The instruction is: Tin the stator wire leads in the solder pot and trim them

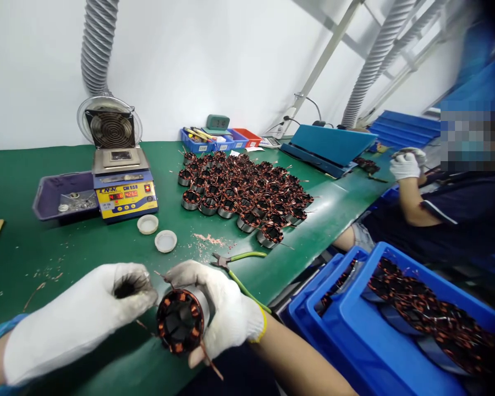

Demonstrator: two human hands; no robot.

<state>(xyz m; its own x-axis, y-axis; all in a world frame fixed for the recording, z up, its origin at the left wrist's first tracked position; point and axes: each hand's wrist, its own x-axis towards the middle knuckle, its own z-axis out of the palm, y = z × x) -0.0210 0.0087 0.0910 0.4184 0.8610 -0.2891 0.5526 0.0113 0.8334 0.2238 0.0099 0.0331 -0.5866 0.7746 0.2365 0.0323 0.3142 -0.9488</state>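
Note:
My right hand [226,308], in a white glove with a yellow cuff, grips a motor stator [180,322] by its metal ring. The stator's copper windings and black core face me, and loose wire ends stick out from it. Just left of it, my left hand [107,302], in a long white glove, is closed with fingertips and thumb together. What it pinches, if anything, I cannot make out; a thin wire end shows below its thumb. Beyond my right hand lie green-handled cutting pliers [225,261], jaws apart, on the green table [119,247].
Many stators [239,190] stand grouped mid-table. A yellow-blue solder pot [126,187] stands at left beside a purple tray [61,192]. Two white lids [165,241] lie before it. Stacked blue bins [355,330] of stators are at right, near a co-worker [421,203]. A fume hose [99,44] hangs above.

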